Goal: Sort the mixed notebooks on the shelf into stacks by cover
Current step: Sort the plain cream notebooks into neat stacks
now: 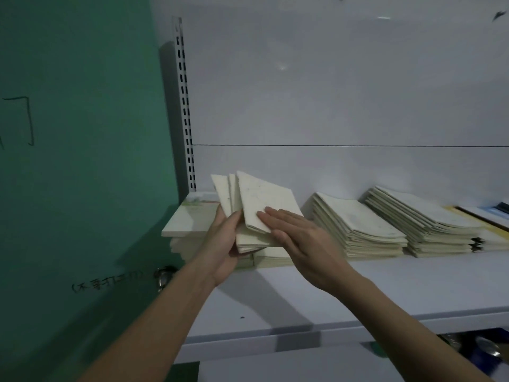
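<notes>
fingers (278, 220) of the right hand (305, 244) lie straight and flat on the front cream notebook (267, 202). left hand (223, 244) grips the fanned notebooks (228, 194) from below, over the leftmost stack (190, 219) on the shelf (358, 293). long axes tilt up-left; sorted stacks (358, 224) lie right, nearer the right hand.

Bare forearms, no sleeves, bare hands

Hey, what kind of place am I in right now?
Probably a stationery shop or stockroom: a white retail shelf on a slotted upright, with stacks of notebooks lined along it.
</notes>
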